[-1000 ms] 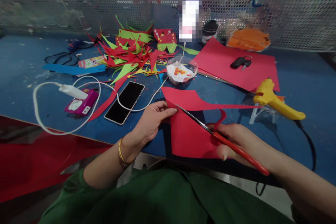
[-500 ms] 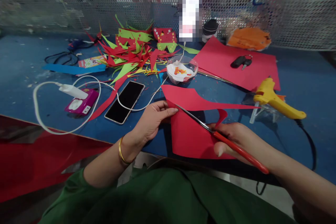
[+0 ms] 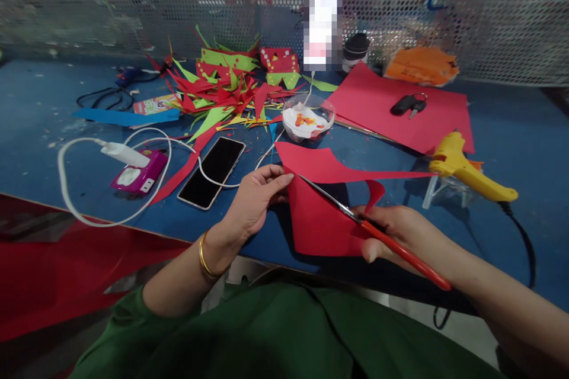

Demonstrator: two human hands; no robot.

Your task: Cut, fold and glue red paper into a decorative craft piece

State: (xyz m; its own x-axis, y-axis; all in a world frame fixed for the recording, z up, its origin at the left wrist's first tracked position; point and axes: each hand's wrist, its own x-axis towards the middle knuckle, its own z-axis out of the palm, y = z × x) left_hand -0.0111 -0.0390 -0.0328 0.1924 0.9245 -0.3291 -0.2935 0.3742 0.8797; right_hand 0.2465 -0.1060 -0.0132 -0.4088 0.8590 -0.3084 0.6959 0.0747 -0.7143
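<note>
Left hand (image 3: pixel 260 195): pinches partly cut bright red paper (image 3: pixel 322 222)
Right hand (image 3: pixel 400 234): grips long red-handled metal scissors (image 3: pixel 382 235), blades in the paper
Blue worktable (image 3: pixel 249 243): yellow plastic glue gun (image 3: pixel 471 173) at right

Blue table (image 3: pixel 40 160), paper scraps (image 3: pixel 231 95), dark phone (image 3: pixel 211 173), clear bowl (image 3: pixel 288 129), yellow glue gun (image 3: pixel 471 174), purple adapter (image 3: pixel 141 177), red sheets (image 3: pixel 368 100)

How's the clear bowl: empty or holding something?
Not empty: the clear bowl holds crumpled white material with orange bits on top.
</note>
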